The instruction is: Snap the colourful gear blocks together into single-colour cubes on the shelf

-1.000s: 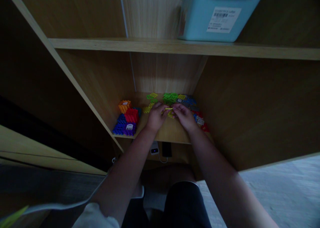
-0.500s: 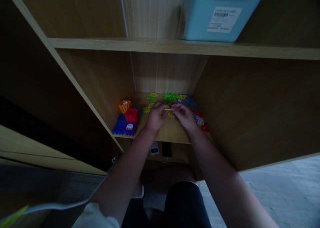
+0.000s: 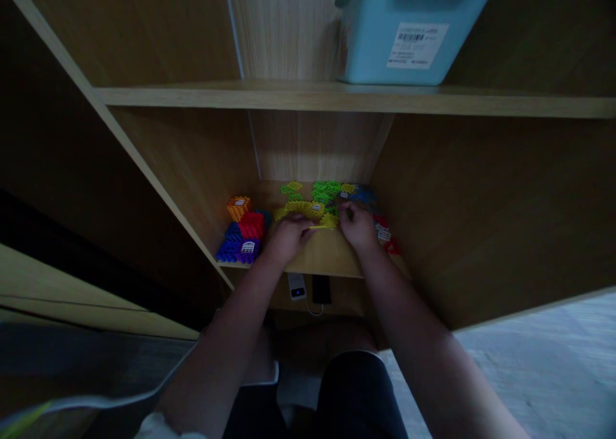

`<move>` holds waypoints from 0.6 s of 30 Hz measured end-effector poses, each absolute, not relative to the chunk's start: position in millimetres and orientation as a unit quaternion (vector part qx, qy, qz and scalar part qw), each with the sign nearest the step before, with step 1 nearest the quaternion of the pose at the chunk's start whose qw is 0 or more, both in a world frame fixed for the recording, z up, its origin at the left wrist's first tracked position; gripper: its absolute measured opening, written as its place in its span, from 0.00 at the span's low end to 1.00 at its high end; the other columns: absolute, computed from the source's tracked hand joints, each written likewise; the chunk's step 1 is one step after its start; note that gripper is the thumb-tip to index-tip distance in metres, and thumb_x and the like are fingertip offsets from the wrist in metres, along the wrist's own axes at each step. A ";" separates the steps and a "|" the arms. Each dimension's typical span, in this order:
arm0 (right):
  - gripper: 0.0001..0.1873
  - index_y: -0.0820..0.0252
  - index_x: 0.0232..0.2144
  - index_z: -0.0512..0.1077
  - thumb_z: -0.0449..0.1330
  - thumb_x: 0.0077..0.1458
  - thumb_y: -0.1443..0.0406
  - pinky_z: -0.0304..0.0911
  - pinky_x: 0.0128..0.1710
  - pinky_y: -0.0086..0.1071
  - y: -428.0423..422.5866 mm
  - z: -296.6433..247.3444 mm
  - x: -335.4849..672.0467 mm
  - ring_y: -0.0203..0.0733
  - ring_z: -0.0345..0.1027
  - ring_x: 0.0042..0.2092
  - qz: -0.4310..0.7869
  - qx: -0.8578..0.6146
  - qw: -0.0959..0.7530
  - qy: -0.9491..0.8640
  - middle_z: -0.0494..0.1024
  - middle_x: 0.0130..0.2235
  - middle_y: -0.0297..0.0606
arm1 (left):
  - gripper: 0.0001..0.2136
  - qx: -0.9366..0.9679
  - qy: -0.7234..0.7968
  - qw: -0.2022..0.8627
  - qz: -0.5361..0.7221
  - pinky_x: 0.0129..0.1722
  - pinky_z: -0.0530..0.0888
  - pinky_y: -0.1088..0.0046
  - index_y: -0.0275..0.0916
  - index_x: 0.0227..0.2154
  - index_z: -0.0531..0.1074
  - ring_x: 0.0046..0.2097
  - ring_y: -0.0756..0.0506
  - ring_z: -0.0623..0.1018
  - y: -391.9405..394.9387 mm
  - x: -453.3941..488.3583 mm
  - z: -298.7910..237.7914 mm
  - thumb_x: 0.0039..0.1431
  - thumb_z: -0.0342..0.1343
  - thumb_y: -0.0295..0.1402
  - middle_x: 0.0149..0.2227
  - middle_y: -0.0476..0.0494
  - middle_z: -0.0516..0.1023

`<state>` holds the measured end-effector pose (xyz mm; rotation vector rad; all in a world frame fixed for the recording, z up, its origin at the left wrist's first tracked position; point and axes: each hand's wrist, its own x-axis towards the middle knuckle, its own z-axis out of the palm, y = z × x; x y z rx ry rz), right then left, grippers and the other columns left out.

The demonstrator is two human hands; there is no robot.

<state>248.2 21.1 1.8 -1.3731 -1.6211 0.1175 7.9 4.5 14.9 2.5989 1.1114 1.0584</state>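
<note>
On the lower shelf, the left hand has its grip closed on a flat yellow piece. The right hand curls just beside the loose yellow pieces; whether its grip holds anything cannot be told.

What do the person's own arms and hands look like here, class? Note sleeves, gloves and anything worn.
The left hand and right hand are bare: no gloves, and no ring or watch shows in the dim light. The left forearm and right forearm are uncovered. A pale fabric sleeve edge shows low by the left upper arm.
</note>
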 end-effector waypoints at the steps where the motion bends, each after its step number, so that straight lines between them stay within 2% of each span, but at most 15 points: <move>1: 0.13 0.55 0.39 0.81 0.56 0.68 0.60 0.67 0.62 0.48 21.1 1.3 248.5 0.55 0.78 0.53 0.021 -0.576 0.454 -0.679 0.86 0.46 0.46 | 0.04 0.867 0.366 0.059 0.332 0.48 0.77 0.63 0.43 0.41 0.85 0.45 0.41 0.82 2.6 5.4 13.4 0.68 0.65 0.29 0.39 0.43 0.84; 3: 0.11 0.55 0.39 0.82 0.58 0.67 0.63 0.65 0.62 0.48 19.7 0.5 246.7 0.55 0.78 0.53 -0.006 -0.588 0.392 -0.707 0.86 0.46 0.46 | 0.06 0.878 0.363 0.056 0.306 0.49 0.78 0.62 0.44 0.43 0.85 0.46 0.40 0.82 -0.5 3.5 11.3 0.66 0.66 0.27 0.40 0.43 0.84; 6: 0.09 0.55 0.40 0.83 0.64 0.65 0.59 0.65 0.60 0.49 15.3 -0.7 242.1 0.57 0.77 0.53 -0.020 -0.591 0.328 -0.737 0.85 0.48 0.47 | 0.07 0.887 0.352 0.058 0.293 0.51 0.78 0.61 0.44 0.43 0.85 0.46 0.40 0.82 -2.7 5.0 10.7 0.64 0.68 0.28 0.41 0.44 0.84; 10: 0.15 0.55 0.45 0.84 0.67 0.65 0.53 0.65 0.61 0.51 12.0 -1.1 240.5 0.59 0.76 0.54 -0.027 -0.591 0.307 -0.746 0.84 0.50 0.49 | 0.06 0.889 0.339 0.070 0.301 0.53 0.78 0.60 0.44 0.43 0.85 0.48 0.40 0.82 -2.7 6.5 11.0 0.64 0.71 0.36 0.43 0.44 0.84; 13: 0.16 0.55 0.46 0.84 0.67 0.66 0.52 0.65 0.61 0.50 11.5 0.1 242.1 0.58 0.76 0.54 -0.028 -0.592 0.291 -0.751 0.85 0.50 0.49 | 0.09 0.892 0.333 0.070 0.298 0.54 0.77 0.59 0.44 0.43 0.85 0.49 0.40 0.82 -2.8 5.7 10.7 0.63 0.72 0.41 0.43 0.43 0.83; 18: 0.17 0.56 0.50 0.84 0.65 0.68 0.53 0.66 0.61 0.52 9.9 0.0 242.6 0.61 0.75 0.56 -0.033 -0.588 0.269 -0.762 0.85 0.53 0.49 | 0.10 0.890 0.328 0.089 0.304 0.53 0.78 0.60 0.43 0.42 0.85 0.47 0.41 0.82 -3.8 5.9 11.8 0.64 0.71 0.43 0.42 0.42 0.82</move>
